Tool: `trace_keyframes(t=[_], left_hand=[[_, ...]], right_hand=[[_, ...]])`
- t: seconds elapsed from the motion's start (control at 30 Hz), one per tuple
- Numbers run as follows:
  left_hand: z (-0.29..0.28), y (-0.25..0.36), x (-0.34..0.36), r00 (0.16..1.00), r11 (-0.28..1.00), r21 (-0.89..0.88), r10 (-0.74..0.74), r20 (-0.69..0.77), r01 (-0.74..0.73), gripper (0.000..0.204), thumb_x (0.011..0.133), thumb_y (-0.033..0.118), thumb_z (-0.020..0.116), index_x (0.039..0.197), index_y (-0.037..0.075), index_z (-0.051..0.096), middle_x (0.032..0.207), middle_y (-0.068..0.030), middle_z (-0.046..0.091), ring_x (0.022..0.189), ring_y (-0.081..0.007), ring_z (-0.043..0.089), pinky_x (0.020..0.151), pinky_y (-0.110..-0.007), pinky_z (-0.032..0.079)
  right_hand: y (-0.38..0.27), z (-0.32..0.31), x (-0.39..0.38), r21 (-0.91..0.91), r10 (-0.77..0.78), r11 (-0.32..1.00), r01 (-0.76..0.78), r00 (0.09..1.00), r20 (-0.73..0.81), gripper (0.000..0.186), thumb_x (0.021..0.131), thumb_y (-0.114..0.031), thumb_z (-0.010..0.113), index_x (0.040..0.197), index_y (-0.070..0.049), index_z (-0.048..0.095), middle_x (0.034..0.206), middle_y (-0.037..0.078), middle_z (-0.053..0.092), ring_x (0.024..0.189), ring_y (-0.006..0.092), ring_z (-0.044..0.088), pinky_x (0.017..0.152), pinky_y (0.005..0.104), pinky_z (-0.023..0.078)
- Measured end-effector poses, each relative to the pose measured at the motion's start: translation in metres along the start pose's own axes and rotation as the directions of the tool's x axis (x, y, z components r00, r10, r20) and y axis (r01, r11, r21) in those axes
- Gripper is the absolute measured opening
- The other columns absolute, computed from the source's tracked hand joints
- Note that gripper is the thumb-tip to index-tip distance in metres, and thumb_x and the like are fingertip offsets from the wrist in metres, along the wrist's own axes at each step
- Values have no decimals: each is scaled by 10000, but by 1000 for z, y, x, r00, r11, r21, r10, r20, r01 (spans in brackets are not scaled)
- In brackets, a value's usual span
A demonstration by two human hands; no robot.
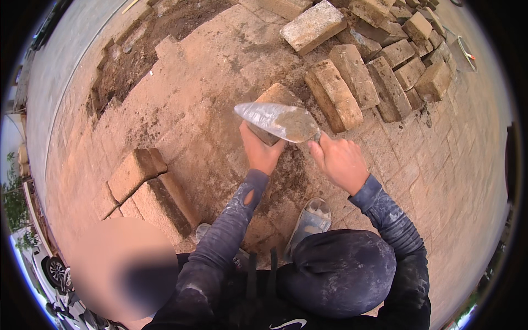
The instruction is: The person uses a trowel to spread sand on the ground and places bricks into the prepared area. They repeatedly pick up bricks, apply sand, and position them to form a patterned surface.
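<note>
Paved ground [434, 159] is spreading out in dusty reddish brown on every side of the held brick [279, 94], my landmark here. Beyond the brick and to its right, a jumbled heap of bricks [397, 53] is sprawling, some lying on others; its nearest few are leaning or lying side by side. Beyond it to the left, a dug-out strip of soil [135, 69] is showing dark and rough-edged. Nearer to me than the brick, on its right, my bent knee [344, 275] is pushing up in dark, dust-smeared cloth. On its left, also nearer me, a cluster of bricks [157, 206] is sitting close together. Between the brick and my body, my sandal [309, 224] is resting on the ground.

The trowel [278, 122] is crossing over the brick's middle, its tip pointing left; whether the blade is touching it, I cannot tell. My right grip [341, 162] is closing around the handle, just right of the brick. My left grip [261, 151] is clasping the brick at its near end, thumb on the left side. Smallest, a tan-grey smear of paste [297, 125] is clinging to the blade's handle end, above the brick.
</note>
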State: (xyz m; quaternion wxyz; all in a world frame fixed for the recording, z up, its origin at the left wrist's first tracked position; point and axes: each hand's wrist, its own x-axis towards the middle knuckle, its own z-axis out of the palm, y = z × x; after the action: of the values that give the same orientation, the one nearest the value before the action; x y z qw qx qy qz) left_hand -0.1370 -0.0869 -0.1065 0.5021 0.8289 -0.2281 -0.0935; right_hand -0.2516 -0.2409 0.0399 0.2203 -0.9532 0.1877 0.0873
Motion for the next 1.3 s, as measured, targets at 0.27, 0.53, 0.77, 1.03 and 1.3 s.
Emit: trace_keyframes(t=[0.27, 0.53, 0.77, 1.03, 1.3], left_hand=[[-20, -10, -3, 989, 986, -88, -147, -12, 145, 858, 737, 246, 909, 1370, -37, 404, 1297, -209, 558, 1189, -335, 590, 1017, -430, 476], [-34, -35, -7, 985, 976, -164, -126, 119, 144, 558, 754, 179, 904, 1197, -38, 644, 1181, -150, 690, 1059, -249, 669, 956, -377, 517], [-34, -21, -7, 964, 970, -48, -230, 132, 238, 481, 778, 151, 884, 1167, -47, 679, 1196, -142, 699, 1072, -234, 666, 955, -360, 511], [-37, 11, 1, 898, 958, 26, 278, -340, -287, 790, 789, 201, 875, 1444, 0, 483, 1439, -208, 516, 1314, -309, 517, 1092, -432, 411], [-86, 77, 74, 891, 833, 455, 93, 445, -315, 867, 810, 417, 826, 1476, 11, 446, 1401, -264, 545, 1292, -368, 542, 1079, -441, 422]], right_hand=[[23, 3, -18, 789, 156, 548, -278, 961, 230, 530, 1055, -391, 494, 760, 47, 526, 649, 283, 525, 623, 474, 551, 577, 497, 419], [-7, 82, -39, 733, 198, 678, -48, 973, -120, 532, 1063, -411, 475, 751, 13, 551, 556, 166, 510, 513, 308, 548, 522, 420, 421], [28, 76, -24, 818, 181, 520, -246, 968, 176, 559, 1055, -408, 447, 772, 57, 578, 628, 306, 540, 647, 514, 572, 615, 538, 451], [48, 124, 0, 765, 195, 449, -461, 886, 420, 637, 1068, -450, 368, 678, 19, 551, 513, 123, 552, 436, 281, 604, 577, 426, 526], [48, 164, 12, 766, 227, 462, -447, 894, 385, 604, 1068, -483, 392, 767, 18, 544, 555, 71, 542, 432, 199, 581, 519, 395, 499]])
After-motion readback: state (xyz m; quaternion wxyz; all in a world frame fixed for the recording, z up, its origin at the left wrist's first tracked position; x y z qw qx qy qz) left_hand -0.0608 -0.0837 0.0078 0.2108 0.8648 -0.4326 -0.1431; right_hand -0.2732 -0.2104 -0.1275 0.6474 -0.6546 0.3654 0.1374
